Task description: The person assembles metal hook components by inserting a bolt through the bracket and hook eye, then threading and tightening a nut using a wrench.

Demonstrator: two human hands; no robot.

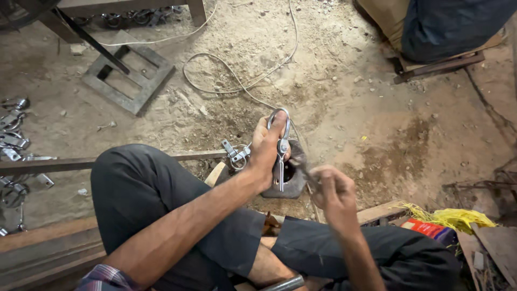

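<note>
My left hand (265, 151) grips a shiny metal clamp (281, 141) with a rounded loop on top and a thin pin hanging down. It holds the clamp upright over a dark metal block with a round hole (293, 175) that rests on the dirt floor. My right hand (334, 191) is closed around a thin dark rod-like tool (306, 171) whose tip points toward the clamp's lower end. Another finished clamp (235, 153) lies just left of my left hand. My knees in dark trousers frame both hands.
A pile of shiny metal clamps (13, 145) lies at the left edge. A square steel frame (128, 73) and a white cord (237, 81) lie on the dirt floor beyond. Another person sits on a low stool (439, 64) top right. Yellow strands (452, 217) and a red packet (431, 230) lie at right.
</note>
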